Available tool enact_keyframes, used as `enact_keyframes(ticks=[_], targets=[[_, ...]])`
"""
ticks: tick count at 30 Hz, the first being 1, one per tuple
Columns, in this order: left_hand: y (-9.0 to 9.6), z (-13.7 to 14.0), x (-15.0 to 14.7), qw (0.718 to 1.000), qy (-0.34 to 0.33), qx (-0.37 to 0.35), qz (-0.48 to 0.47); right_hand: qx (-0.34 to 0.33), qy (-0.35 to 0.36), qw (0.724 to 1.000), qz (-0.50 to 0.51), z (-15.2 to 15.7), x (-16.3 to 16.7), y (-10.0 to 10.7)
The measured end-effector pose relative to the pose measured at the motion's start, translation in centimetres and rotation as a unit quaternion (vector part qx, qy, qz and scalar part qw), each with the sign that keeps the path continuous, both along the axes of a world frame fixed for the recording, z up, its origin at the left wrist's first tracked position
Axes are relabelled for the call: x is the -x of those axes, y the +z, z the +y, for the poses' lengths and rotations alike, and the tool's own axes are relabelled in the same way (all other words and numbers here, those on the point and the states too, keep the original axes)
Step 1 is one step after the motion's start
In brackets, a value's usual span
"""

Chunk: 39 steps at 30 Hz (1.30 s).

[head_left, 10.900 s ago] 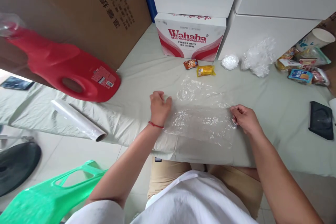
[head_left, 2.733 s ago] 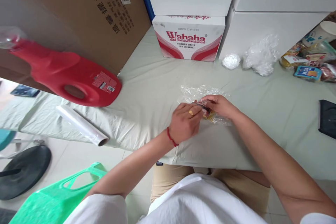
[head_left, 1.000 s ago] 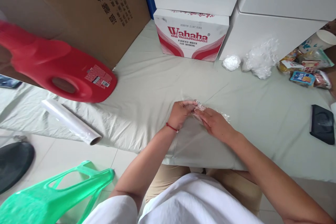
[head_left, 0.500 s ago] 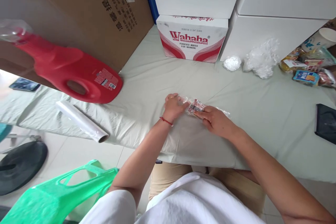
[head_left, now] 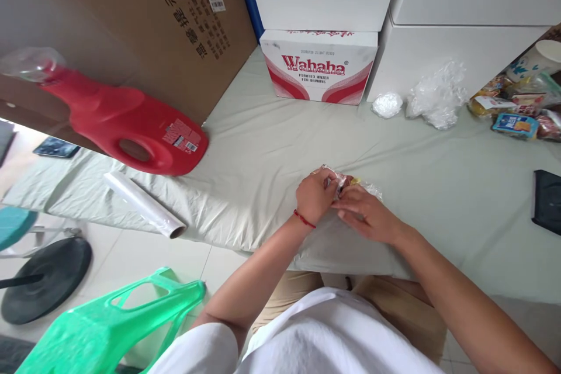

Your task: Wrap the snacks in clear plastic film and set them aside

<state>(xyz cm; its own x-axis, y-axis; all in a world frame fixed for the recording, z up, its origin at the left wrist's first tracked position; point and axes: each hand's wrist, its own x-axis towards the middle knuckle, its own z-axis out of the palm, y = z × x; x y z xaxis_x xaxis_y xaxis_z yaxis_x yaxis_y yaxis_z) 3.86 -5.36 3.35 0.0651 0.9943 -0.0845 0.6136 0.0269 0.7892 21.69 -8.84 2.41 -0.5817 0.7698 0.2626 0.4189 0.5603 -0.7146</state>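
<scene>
A small reddish-brown packet (head_left: pixel 345 180) with a yellow bit at its far edge lies on the cloth-covered table, in crinkled clear plastic film (head_left: pixel 373 189). My left hand (head_left: pixel 313 194), with a red cord at the wrist, has its fingers closed on the film and packet at the left end. From the right, my right hand (head_left: pixel 367 215) pinches the packet's near side, its fingers close to the left hand's. The hands hide much of the packet, so its exact kind cannot be made out. Film sticks out loose past the right hand.
A film roll (head_left: pixel 144 204) and a red jug-shaped bottle (head_left: pixel 140 123) lie at left. A Wahaha water carton (head_left: pixel 322 67) stands at the back, beside a crumpled film ball (head_left: pixel 387 105) and a bigger film heap (head_left: pixel 438 96). Packaged snacks (head_left: pixel 515 125) sit at far right.
My left hand has moved right along the packet, close to my right hand. The film on the left is now gathered over the packet, and a yellow bit shows.
</scene>
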Motion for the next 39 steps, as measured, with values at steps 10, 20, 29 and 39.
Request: enact_keyframes(ticks=[10,20,29,39], targets=[[-2.2,0.6,-0.5,0.990,0.099,-0.028,0.099,0.018,-0.376,0.907,-0.189,0.8,-3.0,-3.1],[-3.9,-2.7,-3.2,0.944,-0.034,-0.327,0.034,0.322,-0.311,0.845,0.293,-2.0,0.3,-2.0],[-4.8,-5.0,-2.8,0.882,-0.211,-0.422,0.002,0.456,-0.224,0.665,0.548,-3.1,1.1,-2.1],[-3.2,-6.1,5.2,0.932,-0.150,-0.323,-0.065,0.352,-0.364,0.754,0.418,-3.0,-2.3,-2.5]])
